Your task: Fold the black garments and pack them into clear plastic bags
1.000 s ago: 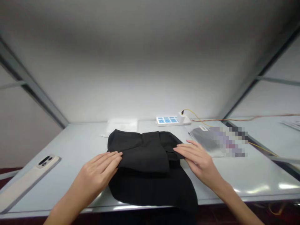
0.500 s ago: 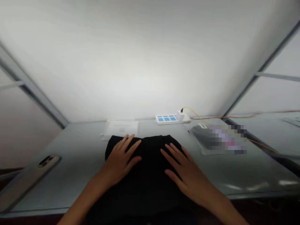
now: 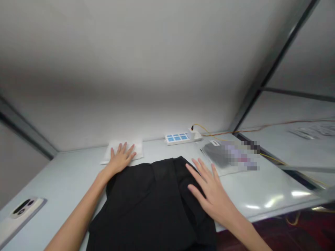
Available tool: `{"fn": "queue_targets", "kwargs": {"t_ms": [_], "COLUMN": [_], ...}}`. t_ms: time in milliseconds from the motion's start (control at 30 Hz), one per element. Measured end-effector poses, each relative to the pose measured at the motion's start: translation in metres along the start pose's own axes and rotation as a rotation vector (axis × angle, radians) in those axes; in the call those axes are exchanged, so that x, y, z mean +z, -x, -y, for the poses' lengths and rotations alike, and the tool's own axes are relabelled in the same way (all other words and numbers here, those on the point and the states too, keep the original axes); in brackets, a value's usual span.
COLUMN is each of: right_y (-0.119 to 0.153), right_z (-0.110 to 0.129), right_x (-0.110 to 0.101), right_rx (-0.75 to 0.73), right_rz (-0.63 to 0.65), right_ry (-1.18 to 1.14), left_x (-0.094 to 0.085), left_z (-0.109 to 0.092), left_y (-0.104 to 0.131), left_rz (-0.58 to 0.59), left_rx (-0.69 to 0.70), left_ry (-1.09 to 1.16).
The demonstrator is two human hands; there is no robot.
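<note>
A black cloth garment [image 3: 154, 205] lies spread on the table, its near end running out of view at the bottom; its exact kind I cannot tell. My left hand [image 3: 120, 157] reaches past the garment's far left corner, fingers spread over a flat white plastic packet [image 3: 137, 149] by the wall. Over the garment's right edge, my right hand [image 3: 209, 190] is open with the fingers apart. Whether its palm presses on the cloth I cannot tell.
Against the wall stands a white power strip [image 3: 179, 138] with a plugged-in adapter and yellow cable. Right of it lies a clear bag with dark contents [image 3: 213, 153], partly blurred. A phone [image 3: 24, 212] rests at the left. Metal posts [image 3: 274, 59] frame both sides.
My left hand has moved from the garment forward and left onto the white packet. My right hand stays by the garment's right side. The view has shifted and tilted.
</note>
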State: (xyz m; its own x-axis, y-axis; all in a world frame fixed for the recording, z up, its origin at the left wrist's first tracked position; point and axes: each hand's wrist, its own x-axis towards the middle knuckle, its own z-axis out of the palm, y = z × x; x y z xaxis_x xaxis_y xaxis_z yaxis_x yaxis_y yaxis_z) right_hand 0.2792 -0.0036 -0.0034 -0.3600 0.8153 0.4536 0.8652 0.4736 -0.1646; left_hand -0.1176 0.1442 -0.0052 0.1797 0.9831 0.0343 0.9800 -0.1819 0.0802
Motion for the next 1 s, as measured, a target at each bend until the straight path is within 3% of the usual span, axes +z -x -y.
{"fn": "queue_targets", "kwargs": {"t_ms": [67,100,200,267,367,500,600,667,800,900,1000], "right_y": [0.003,0.006,0.014,0.019,0.023,0.016,-0.008,-0.033,-0.091,-0.129,-0.150], "right_z": [-0.040,-0.061,-0.110,-0.121,-0.115,-0.100,-0.090,-0.079,-0.045,-0.025,-0.017], "right_x": [-0.004,-0.003,0.004,0.011,0.016,0.001,-0.020,-0.030,-0.025,-0.005,0.022], "right_rx": [0.147,0.196,0.149,0.107,0.133,0.234,0.281,0.255,-0.003,-0.324,-0.523], "right_rz": [-0.181,-0.208,-0.116,-0.109,-0.181,-0.396,-0.630,-0.710,-0.644,-0.535,-0.454], "right_ry": [0.115,0.174,0.203,0.211,0.230,0.156,0.098,0.062,-0.047,-0.143,-0.225], "left_x": [-0.009,-0.014,-0.021,-0.018,-0.003,0.014,0.013,0.009,0.004,0.005,0.003], "left_z": [-0.009,-0.016,-0.042,-0.060,-0.075,-0.076,-0.076,-0.078,-0.082,-0.078,-0.070], "left_y": [0.008,0.012,0.025,0.032,0.037,0.036,0.036,0.037,0.039,0.038,0.037], "left_rz": [-0.084,-0.142,-0.311,-0.332,-0.286,-0.206,-0.231,-0.305,-0.483,-0.646,-0.819], "left_rx": [0.067,0.121,0.325,0.453,0.573,0.575,0.571,0.567,0.528,0.460,0.355], "left_ry": [0.020,0.040,0.081,0.057,0.024,0.065,0.106,0.144,0.261,0.366,0.480]}}
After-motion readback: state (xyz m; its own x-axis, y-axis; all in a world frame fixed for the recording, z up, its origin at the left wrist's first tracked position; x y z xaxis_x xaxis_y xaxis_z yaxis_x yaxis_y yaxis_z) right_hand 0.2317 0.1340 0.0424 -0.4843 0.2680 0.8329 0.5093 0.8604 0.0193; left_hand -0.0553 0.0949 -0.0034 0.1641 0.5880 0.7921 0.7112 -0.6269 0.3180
